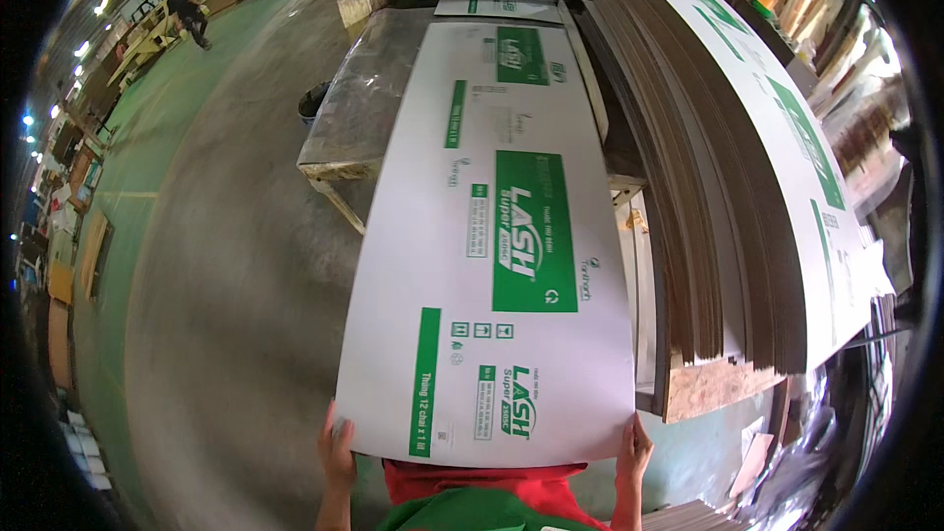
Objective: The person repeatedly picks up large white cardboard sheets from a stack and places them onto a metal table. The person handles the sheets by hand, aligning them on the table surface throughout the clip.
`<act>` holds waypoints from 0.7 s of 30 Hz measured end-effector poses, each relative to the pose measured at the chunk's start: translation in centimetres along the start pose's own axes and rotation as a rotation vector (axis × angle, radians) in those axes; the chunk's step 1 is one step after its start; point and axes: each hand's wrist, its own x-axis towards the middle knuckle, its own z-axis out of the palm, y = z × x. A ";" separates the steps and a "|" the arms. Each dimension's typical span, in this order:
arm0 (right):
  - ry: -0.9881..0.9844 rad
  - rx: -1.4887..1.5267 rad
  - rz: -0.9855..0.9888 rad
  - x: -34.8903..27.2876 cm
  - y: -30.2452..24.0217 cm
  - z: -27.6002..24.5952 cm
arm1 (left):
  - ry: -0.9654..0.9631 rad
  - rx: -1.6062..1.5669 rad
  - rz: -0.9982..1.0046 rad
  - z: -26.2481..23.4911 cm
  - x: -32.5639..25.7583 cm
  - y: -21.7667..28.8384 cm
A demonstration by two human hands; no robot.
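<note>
Sheet [467, 265], long, white with green print; far part over the table [359, 103], near part jutting past its near edge toward the wearer. Stack [733, 167] of boards, brown-edged, white and green on top, stands beyond the table's right edge. Table top glossy, visible along its left edge. Dark bin [312, 103] just beside that edge. Left hand [336, 450] nearly closed, gripping the sheet's near left corner; right hand [635, 447] likewise at the near right. Cannot tell how far fingers reach underneath.
</note>
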 end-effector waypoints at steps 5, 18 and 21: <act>-0.007 -0.050 -0.138 10.6 0.8 5.6 | 0.121 -0.492 -0.340 5.0 9.8 -2.5; 0.154 -0.088 -0.413 22.5 -1.6 12.6 | 0.071 -0.597 -0.355 10.5 19.2 -4.3; -0.037 -0.591 -0.435 14.6 -5.0 7.8 | 0.024 -0.472 -0.353 9.9 18.2 -5.1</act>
